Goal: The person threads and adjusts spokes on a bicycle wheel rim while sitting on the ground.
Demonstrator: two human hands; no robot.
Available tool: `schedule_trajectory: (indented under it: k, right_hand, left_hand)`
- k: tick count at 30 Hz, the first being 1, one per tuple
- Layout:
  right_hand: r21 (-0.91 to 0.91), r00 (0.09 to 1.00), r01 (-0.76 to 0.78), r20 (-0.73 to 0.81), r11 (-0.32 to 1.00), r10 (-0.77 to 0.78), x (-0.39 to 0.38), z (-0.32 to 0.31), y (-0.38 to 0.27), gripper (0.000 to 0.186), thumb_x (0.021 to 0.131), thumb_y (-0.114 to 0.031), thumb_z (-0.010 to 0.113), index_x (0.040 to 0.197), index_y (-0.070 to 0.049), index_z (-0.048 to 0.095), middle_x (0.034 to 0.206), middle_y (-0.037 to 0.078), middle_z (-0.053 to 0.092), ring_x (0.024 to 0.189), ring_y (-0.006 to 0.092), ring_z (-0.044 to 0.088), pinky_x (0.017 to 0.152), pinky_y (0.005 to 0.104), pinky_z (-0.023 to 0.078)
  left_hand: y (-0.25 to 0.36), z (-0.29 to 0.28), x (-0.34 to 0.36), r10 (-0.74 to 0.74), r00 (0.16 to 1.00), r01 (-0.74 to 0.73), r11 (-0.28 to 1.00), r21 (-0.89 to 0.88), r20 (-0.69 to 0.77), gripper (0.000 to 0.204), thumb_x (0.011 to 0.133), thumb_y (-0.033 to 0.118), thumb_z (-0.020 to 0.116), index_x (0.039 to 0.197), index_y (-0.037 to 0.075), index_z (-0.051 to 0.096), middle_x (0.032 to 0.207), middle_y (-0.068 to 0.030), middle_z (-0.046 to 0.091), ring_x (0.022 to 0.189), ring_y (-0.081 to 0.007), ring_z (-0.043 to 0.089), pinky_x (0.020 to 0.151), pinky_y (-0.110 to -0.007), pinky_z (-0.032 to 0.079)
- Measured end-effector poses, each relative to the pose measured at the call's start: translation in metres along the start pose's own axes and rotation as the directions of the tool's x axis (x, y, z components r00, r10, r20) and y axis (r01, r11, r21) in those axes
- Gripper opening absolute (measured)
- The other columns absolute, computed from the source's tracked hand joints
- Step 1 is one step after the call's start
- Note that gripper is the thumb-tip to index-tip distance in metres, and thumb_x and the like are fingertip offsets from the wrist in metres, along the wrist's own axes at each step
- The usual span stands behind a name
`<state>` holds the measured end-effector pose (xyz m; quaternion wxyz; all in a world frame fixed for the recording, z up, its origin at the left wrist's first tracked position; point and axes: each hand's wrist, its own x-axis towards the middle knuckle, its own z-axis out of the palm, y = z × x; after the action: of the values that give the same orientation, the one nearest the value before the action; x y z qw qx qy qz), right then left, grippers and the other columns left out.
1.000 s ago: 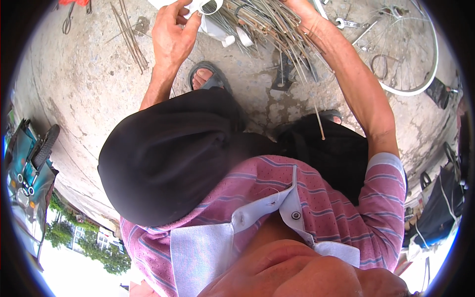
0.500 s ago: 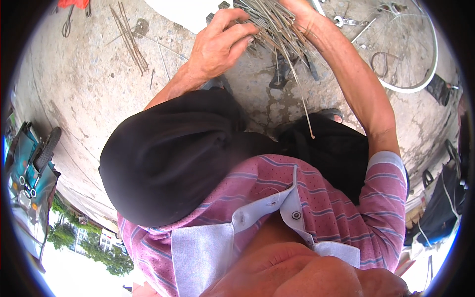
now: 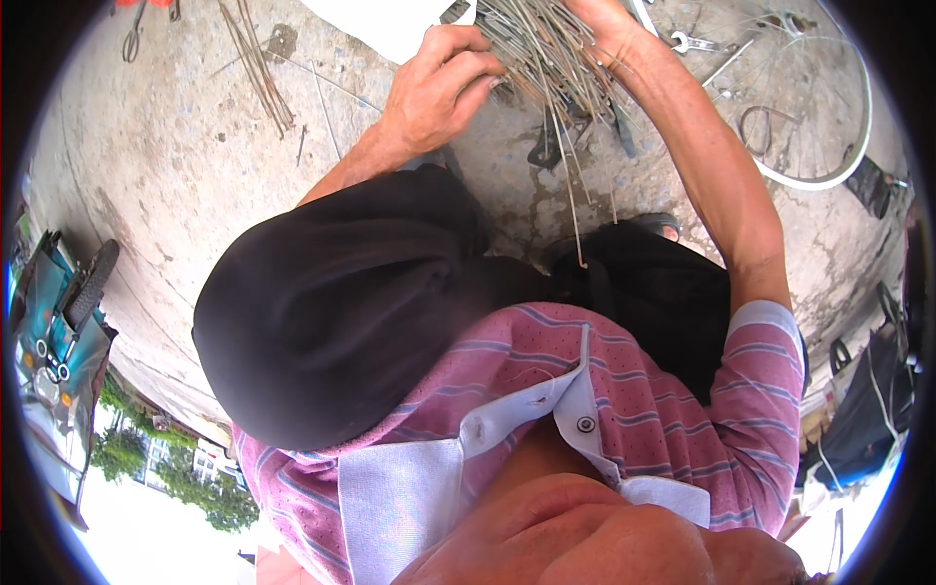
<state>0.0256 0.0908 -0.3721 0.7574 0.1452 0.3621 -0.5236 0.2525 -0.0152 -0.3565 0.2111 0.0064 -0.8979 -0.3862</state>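
A thick bundle of thin rusty wire rods, which look like bicycle spokes (image 3: 546,58), is raised above the concrete floor at the top of the view. My right hand (image 3: 606,34) is closed round its right side; the fingertips are partly cut off by the frame edge. On the left side, my left hand (image 3: 439,93) has curled fingers and a thumb pinching at the bundle's edge. Several longer rods dangle from the bundle toward my knees. Behind my left hand lies a white sheet (image 3: 380,24). Dark tools (image 3: 546,146) rest on the floor beneath the bundle.
Loose rods (image 3: 258,73) lie on the floor to the left. At right are a wrench (image 3: 694,43) and a spoked wheel with a white rim (image 3: 829,182), a black block-shaped part (image 3: 870,185) beside it. A turquoise vehicle (image 3: 63,322) stands far left, a dark bag (image 3: 863,419) far right.
The bundle has shifted slightly right, and its long dangling rod now hangs farther left, with more rods hanging beside it. Both hands have moved slightly, staying at the bundle.
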Motion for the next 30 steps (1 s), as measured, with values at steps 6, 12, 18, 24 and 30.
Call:
schedule_trajectory:
  k: [6,12,18,24,30]
  right_hand:
    - [0.023,0.999,0.037,0.022,0.999,-0.037,0.006,-0.003,0.003,0.034,0.092,-0.022,0.050,0.102,0.002,0.070,0.091,0.017,0.076,0.077,0.0291,0.074,0.075,0.0426,0.063]
    - [0.047,0.997,0.031,0.072,0.998,-0.034,0.011,-0.007,0.004,0.033,0.091,-0.021,0.050,0.102,0.002,0.070,0.090,0.017,0.076,0.076,0.0287,0.074,0.074,0.0419,0.063]
    - [0.017,0.995,0.077,0.064,0.997,-0.078,0.013,-0.008,0.001,0.031,0.090,-0.021,0.052,0.101,0.001,0.071,0.090,0.015,0.076,0.075,0.0274,0.074,0.073,0.0409,0.063]
    - [-0.006,0.995,0.079,0.059,0.997,-0.079,0.005,0.004,-0.001,0.032,0.089,-0.021,0.055,0.105,0.001,0.072,0.091,0.014,0.076,0.076,0.0269,0.074,0.073,0.0420,0.064]
    - [-0.049,0.987,0.159,-0.004,0.986,-0.159,0.003,0.011,0.006,0.039,0.090,-0.022,0.053,0.115,0.002,0.070,0.099,0.015,0.076,0.086,0.0280,0.075,0.081,0.0450,0.063]
  left_hand:
    - [-0.001,0.002,-0.005,-0.033,0.999,0.033,0.999,-0.009,-0.001,0.018,0.081,0.002,0.078,0.097,0.007,0.071,0.114,-0.0068,0.060,0.093,-0.0250,0.065,0.073,-0.035,0.056]
    - [0.008,-0.005,0.002,-0.065,0.998,0.066,0.997,-0.044,0.013,0.021,0.081,0.009,0.082,0.098,0.006,0.070,0.115,-0.0068,0.062,0.094,-0.0235,0.065,0.074,-0.034,0.056]
    - [0.018,-0.003,0.015,-0.219,0.976,0.219,0.973,-0.076,0.014,0.023,0.084,0.008,0.083,0.103,0.003,0.071,0.116,-0.0090,0.062,0.088,-0.0180,0.068,0.076,-0.029,0.056]
    - [0.011,-0.018,0.015,-0.115,0.992,0.117,0.992,-0.046,0.047,0.022,0.083,0.009,0.083,0.102,0.004,0.071,0.114,-0.0086,0.064,0.094,-0.0203,0.067,0.079,-0.031,0.057]
    - [0.009,-0.014,0.001,-0.124,0.992,0.124,0.992,-0.029,0.011,0.022,0.081,0.009,0.084,0.099,0.005,0.072,0.112,-0.0079,0.066,0.105,-0.0247,0.065,0.085,-0.035,0.055]
